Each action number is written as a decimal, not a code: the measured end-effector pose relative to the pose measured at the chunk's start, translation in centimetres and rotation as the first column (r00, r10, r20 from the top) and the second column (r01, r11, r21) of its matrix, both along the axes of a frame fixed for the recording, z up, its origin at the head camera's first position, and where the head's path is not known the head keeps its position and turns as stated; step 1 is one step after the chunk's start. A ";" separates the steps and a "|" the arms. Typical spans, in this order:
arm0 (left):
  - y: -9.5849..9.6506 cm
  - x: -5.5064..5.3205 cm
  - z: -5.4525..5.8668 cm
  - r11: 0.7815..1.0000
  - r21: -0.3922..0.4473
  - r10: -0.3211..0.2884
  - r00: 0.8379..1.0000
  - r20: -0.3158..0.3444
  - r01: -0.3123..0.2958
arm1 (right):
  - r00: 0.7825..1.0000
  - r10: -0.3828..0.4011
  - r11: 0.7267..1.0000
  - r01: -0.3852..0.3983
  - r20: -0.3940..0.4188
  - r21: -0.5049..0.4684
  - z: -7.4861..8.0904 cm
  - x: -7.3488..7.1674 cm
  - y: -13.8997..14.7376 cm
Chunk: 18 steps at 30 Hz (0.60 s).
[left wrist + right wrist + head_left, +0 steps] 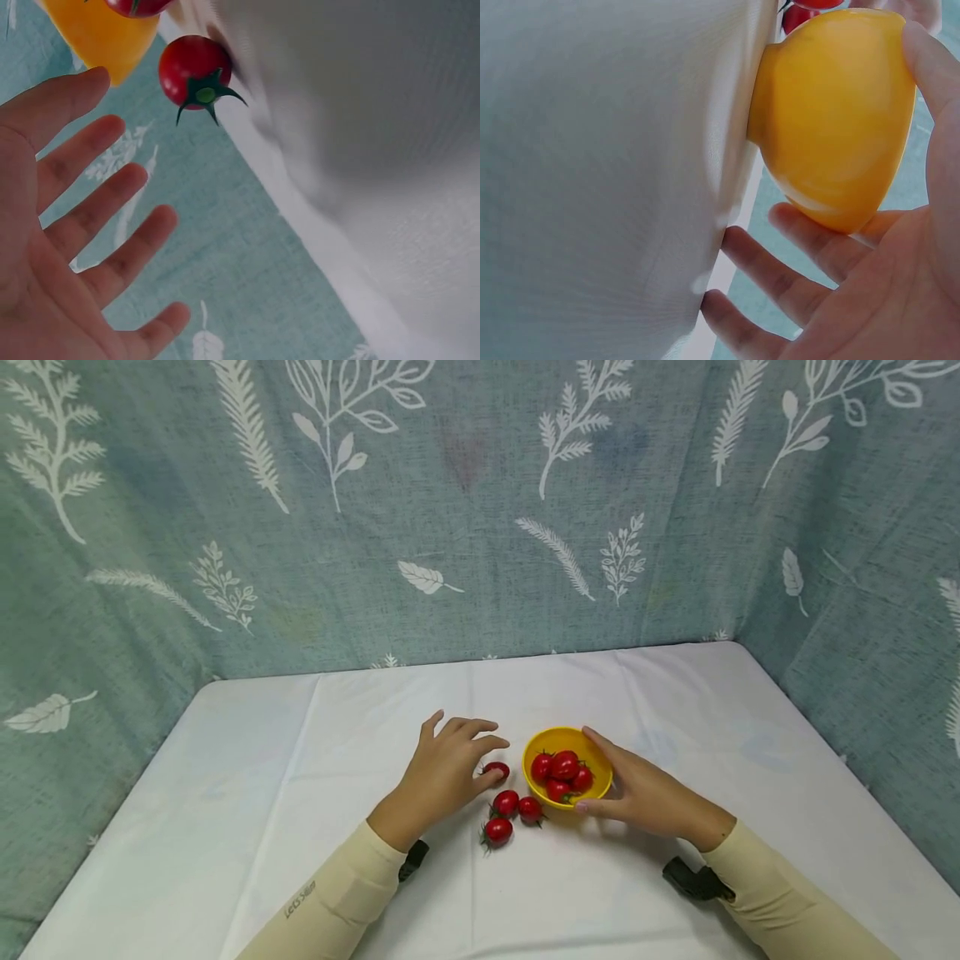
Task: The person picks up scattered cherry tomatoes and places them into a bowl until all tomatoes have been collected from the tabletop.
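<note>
A yellow bowl [531,789] stands upright on the table with several small red tomatoes [564,766] inside. My right hand [645,789] holds it from the right, the thumb at the near rim and the fingers round the far side; the right wrist view shows the bowl's outer wall [840,112] between them. To the left of the bowl, my left hand [444,768] hovers with spread fingers and an empty palm. Its thumb overlaps a tomato [498,769] in the head view; whether they touch, I cannot tell. A tomato with a green calyx [195,71] appears beyond the thumb in the left wrist view.
Three more tomatoes lie close together in front of the bowl: an upper one [506,802], a right one [530,810] and a nearer one [497,832]. A white cloth [570,893] covers the table. Green leaf-patterned curtains [480,527] stand behind and at both sides.
</note>
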<state>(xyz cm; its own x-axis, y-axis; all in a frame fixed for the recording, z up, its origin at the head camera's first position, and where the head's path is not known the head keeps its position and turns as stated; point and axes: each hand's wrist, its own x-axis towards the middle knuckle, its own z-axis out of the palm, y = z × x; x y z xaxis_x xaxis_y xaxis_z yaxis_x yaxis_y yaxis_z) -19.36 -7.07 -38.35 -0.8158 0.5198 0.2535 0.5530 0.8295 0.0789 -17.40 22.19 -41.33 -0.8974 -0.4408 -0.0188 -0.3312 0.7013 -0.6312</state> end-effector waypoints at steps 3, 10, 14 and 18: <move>0.0 -0.1 -0.2 1.000 -0.003 0.003 1.000 0.021 -0.003 | 1.000 -0.001 1.000 0.001 -0.007 0.001 -0.1 0.0 0.1; 0.0 0.0 -0.7 1.000 -0.008 0.005 0.999 0.054 -0.004 | 1.000 0.000 1.000 0.000 -0.005 0.000 -0.1 0.0 0.1; -0.1 0.0 -1.0 1.000 -0.012 0.019 0.998 0.061 -0.018 | 1.000 -0.003 1.000 0.003 0.000 0.008 -0.1 -0.1 0.0; -0.1 0.0 -1.1 0.999 -0.027 0.038 0.997 0.074 -0.036 | 1.000 -0.001 1.000 0.001 -0.006 0.004 -0.1 0.0 0.1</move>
<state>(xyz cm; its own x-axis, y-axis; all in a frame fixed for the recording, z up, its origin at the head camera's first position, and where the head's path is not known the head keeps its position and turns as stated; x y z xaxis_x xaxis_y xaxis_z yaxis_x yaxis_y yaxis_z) -19.39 -7.13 -39.42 -0.8508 0.4941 0.1788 0.5150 0.8517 0.0972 -17.44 22.33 -41.39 -0.8980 -0.4398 -0.0156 -0.3340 0.7043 -0.6264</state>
